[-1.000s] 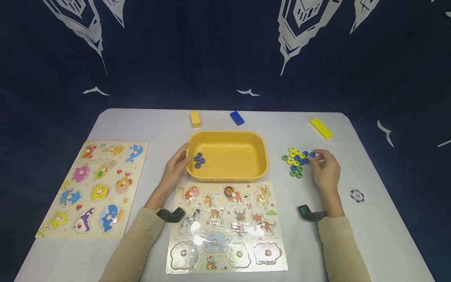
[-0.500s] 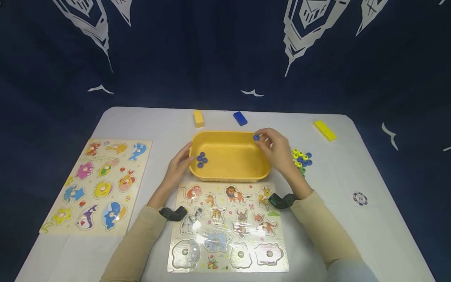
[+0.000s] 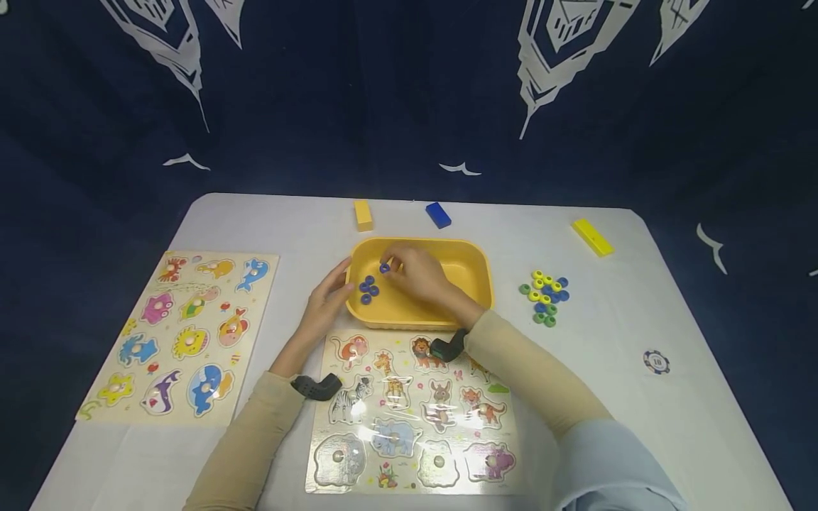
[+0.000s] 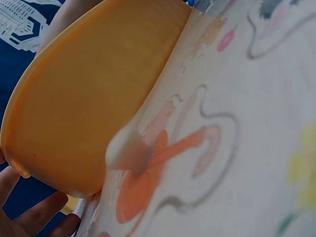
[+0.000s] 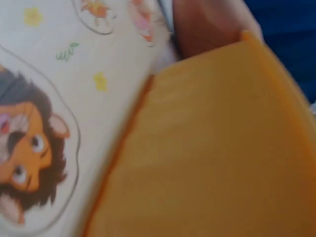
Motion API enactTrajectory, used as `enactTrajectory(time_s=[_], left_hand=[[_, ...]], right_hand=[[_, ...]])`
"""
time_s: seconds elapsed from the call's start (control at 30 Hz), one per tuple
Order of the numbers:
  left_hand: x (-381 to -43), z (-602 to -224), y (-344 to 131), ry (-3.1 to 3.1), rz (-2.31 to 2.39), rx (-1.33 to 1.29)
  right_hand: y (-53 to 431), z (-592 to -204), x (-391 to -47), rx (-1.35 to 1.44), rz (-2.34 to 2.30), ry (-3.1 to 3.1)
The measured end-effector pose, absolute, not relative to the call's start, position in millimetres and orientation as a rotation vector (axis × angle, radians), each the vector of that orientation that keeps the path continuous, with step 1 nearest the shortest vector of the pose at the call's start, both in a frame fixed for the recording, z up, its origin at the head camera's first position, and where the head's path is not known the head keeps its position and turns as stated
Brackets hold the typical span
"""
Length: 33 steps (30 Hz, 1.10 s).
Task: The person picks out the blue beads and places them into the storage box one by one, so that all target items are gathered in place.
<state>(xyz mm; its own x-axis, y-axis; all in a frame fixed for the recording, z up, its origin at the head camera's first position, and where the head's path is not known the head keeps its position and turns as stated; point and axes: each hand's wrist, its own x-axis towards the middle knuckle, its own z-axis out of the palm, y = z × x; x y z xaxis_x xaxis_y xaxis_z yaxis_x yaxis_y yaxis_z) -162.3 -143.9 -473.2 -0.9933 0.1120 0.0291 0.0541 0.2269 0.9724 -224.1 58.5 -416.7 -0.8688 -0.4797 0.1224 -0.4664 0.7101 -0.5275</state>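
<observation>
the left hand [image 3: 322,301] rests spread fingers against the yellow tray [image 3: 471,277], seemingly to keep it steady, while the right hand [image 3: 417,273] pinches a blue bead [image 3: 385,268] over it.

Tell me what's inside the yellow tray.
Four blue beads lie at the left end of the tray; the right hand pinches another blue bead near them. The part beneath that hand and wrist is hidden.

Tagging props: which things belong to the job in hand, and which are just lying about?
In the job, seemingly:
blue bead pinched by the right hand
yellow tray, left hand at its rim
blue beads inside it
mixed bead pile

Lying about:
two puzzle boards
three blocks
round chip
</observation>
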Motion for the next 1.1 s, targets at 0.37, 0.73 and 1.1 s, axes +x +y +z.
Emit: enactTrajectory(time_s=[0.37,0.73,1.1], left_hand=[[-162,-470,-145,2.422,1.897,0.164],[-162,-472,-143,2.441,1.900,0.167],[-160,-468,-143,2.451,1.879,0.140]], right_hand=[[43,-433,-228,-0.707,-0.741,2.776],[73,-418,-210,-0.723,-0.920,2.881],[186,-417,-178,-0.502,-1.448,3.102]])
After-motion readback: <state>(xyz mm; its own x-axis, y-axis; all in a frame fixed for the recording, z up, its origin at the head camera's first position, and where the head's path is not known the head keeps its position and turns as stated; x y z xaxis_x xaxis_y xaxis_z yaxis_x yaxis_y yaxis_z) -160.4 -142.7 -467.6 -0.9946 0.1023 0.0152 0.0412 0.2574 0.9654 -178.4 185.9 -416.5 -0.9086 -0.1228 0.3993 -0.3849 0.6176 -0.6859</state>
